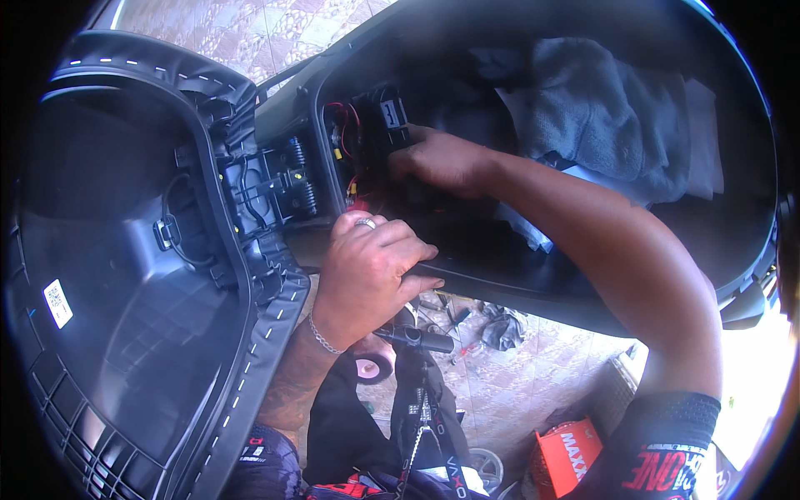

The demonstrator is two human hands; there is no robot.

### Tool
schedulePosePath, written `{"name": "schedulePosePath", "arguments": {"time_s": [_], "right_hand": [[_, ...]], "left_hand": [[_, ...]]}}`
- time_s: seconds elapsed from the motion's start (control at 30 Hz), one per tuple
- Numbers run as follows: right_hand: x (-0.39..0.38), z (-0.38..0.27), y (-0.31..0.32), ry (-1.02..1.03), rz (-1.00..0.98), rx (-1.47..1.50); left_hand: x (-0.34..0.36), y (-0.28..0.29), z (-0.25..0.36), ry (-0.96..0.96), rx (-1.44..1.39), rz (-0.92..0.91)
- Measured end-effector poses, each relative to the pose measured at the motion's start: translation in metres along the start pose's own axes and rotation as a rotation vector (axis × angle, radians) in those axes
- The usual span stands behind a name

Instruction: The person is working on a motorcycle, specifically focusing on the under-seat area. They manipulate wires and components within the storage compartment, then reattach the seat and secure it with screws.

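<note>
An open black storage compartment [467,250] holds a black component with a pale label [392,115], red wires [348,115] and yellow connectors [338,154]. My right hand [429,160] reaches inside with bent fingers at that component; its fingertips are hidden, so what it holds is unclear. My left hand [375,271], wearing a ring, curls over the compartment's near rim, below the wires. A grey cloth [583,108] and white folded material lie in the compartment's right part.
The raised seat [125,208] on its hinge [283,187] fills the left side. Below are tiled floor [533,375], a small wheel [485,467], scattered tools with dark bunched material [500,329], and an orange box [550,454] at lower right.
</note>
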State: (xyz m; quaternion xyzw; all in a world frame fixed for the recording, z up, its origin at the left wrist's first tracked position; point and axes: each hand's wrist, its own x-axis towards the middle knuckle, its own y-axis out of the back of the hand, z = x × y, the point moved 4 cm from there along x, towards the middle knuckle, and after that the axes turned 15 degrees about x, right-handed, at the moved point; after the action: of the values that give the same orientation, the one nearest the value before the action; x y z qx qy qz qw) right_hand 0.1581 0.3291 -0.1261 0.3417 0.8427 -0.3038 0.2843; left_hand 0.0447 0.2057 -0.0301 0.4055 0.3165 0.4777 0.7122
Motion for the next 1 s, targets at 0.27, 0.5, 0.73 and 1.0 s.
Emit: {"name": "schedulePosePath", "arguments": {"time_s": [0.27,0.5,0.73,1.0], "right_hand": [[0.016,-0.011,-0.026,0.088,0.106,-0.365],[0.031,-0.014,-0.047,0.075,0.049,-0.430],[0.029,0.006,-0.058,-0.063,0.081,-0.374],[0.039,0.012,-0.063,0.115,-0.142,-0.739]], "left_hand": [[0.002,-0.001,0.000,0.001,0.028,-0.017],[0.005,-0.003,-0.001,0.004,0.069,-0.025],[0.007,-0.002,0.002,-0.005,0.079,-0.022],[0.008,0.000,0.001,-0.009,0.088,-0.030]]}}
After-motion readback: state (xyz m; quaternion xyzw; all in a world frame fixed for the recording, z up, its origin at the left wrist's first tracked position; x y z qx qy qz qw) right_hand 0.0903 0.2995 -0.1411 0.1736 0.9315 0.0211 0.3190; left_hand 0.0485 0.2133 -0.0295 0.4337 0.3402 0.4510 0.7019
